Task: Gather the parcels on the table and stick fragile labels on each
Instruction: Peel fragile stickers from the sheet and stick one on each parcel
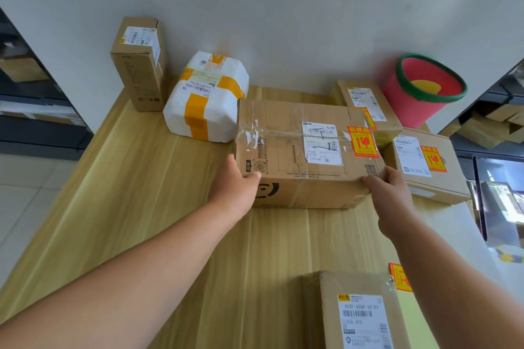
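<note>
A large cardboard parcel (295,150) lies mid-table with a red-orange fragile label (363,142) on its top right. My left hand (236,181) grips its near left corner, thumb on top. My right hand (388,190) grips its near right corner. Behind it to the right sit two smaller cardboard parcels (365,105) (425,161), each with a fragile label. A white foam parcel (207,99) with orange tape and a tall upright carton (139,65) stand at the back left. Another parcel (357,312) lies at the near edge, next to a sheet of fragile labels (400,278).
The wooden table (141,193) stands against a white wall. A red bucket with a green rim (422,91) stands at the back right corner. Shelves with boxes flank both sides. A pale surface adjoins the table's right edge.
</note>
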